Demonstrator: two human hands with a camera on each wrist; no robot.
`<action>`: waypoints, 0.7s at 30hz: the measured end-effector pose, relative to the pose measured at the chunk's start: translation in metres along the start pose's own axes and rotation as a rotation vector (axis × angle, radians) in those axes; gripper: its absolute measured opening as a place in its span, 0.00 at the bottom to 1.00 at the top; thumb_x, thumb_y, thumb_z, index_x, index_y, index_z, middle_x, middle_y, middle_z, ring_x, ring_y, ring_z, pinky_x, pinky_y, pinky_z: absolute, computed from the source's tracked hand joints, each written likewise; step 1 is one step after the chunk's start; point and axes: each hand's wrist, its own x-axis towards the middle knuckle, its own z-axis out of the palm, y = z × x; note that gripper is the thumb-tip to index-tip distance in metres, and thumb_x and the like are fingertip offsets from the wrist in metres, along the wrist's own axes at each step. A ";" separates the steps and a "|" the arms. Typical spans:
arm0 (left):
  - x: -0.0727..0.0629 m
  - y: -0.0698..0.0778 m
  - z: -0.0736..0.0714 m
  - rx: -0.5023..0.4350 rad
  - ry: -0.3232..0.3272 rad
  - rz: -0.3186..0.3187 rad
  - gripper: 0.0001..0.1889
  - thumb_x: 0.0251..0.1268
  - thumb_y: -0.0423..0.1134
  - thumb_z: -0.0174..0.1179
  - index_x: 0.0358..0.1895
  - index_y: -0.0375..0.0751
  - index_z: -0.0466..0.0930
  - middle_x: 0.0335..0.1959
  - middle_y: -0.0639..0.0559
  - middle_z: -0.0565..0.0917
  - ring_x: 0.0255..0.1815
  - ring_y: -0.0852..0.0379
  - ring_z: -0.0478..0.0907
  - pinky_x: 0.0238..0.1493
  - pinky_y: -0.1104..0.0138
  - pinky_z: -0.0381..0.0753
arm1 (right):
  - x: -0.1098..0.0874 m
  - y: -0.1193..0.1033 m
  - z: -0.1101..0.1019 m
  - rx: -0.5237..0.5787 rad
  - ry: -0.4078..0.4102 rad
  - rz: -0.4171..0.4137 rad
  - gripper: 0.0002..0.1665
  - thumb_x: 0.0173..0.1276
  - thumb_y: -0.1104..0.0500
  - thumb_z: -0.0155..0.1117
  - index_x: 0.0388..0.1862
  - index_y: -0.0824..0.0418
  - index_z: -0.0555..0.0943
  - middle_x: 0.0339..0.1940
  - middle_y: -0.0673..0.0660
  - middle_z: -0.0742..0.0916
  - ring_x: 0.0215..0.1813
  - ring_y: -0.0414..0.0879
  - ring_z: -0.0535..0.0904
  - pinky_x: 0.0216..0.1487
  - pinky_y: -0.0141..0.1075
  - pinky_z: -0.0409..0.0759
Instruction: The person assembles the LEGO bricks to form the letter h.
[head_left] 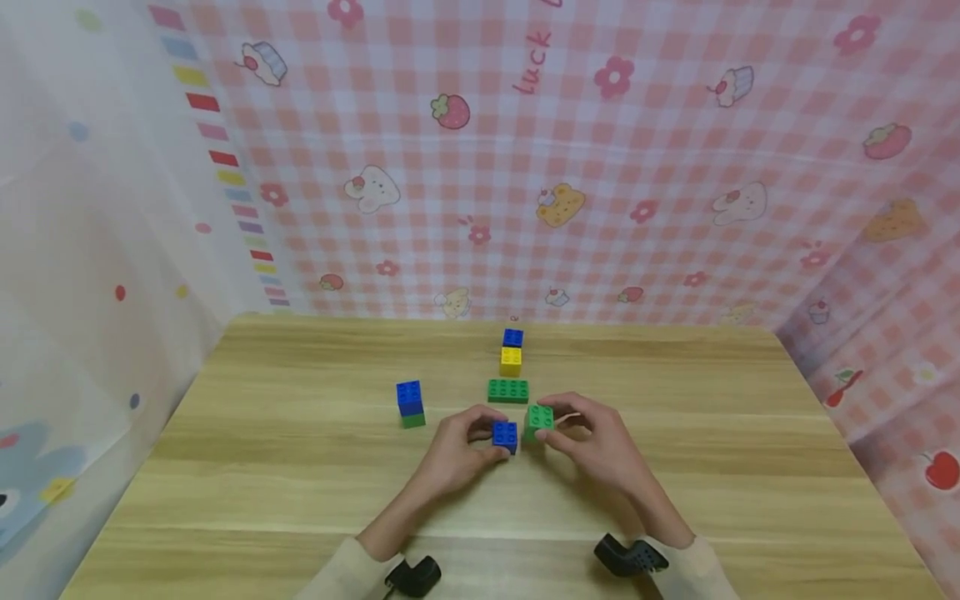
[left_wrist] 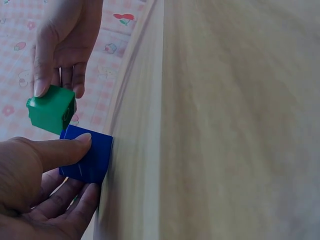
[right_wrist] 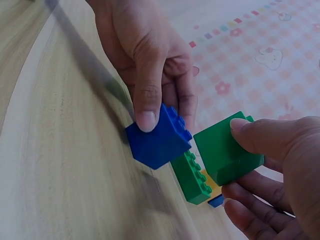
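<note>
My left hand (head_left: 459,451) pinches a blue building block (head_left: 505,436) between thumb and fingers, its studs facing up, near the middle of the table. Just right of it, my right hand (head_left: 592,433) grips a green building block (head_left: 539,421) the same way. In the right wrist view the green block (right_wrist: 227,149) is raised beside the studs of the blue block (right_wrist: 159,141). Seen from the left wrist, the thumb lies on the side of the blue block (left_wrist: 88,154), and the green block (left_wrist: 52,109) hangs close above its corner.
Beyond the hands, a long green block (head_left: 507,391) lies on the wooden table (head_left: 300,500). Behind it are a yellow block (head_left: 511,362) and a blue block (head_left: 513,337) in line. Off to the left, a blue block (head_left: 409,397) sits with a green block (head_left: 413,421).
</note>
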 end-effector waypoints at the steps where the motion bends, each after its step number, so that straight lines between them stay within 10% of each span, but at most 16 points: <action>1: 0.001 0.000 0.001 0.002 -0.003 0.001 0.18 0.63 0.31 0.71 0.56 0.44 0.82 0.56 0.42 0.86 0.57 0.46 0.86 0.62 0.57 0.87 | 0.000 0.000 0.000 0.002 0.001 -0.003 0.21 0.67 0.56 0.75 0.58 0.51 0.84 0.48 0.51 0.89 0.51 0.46 0.85 0.57 0.44 0.88; 21: 0.009 0.004 0.012 -0.022 -0.017 0.012 0.22 0.60 0.31 0.73 0.58 0.39 0.81 0.56 0.41 0.86 0.56 0.47 0.86 0.60 0.61 0.87 | 0.006 -0.007 0.005 0.022 -0.018 -0.079 0.21 0.67 0.56 0.74 0.58 0.51 0.84 0.52 0.50 0.89 0.54 0.47 0.85 0.57 0.45 0.88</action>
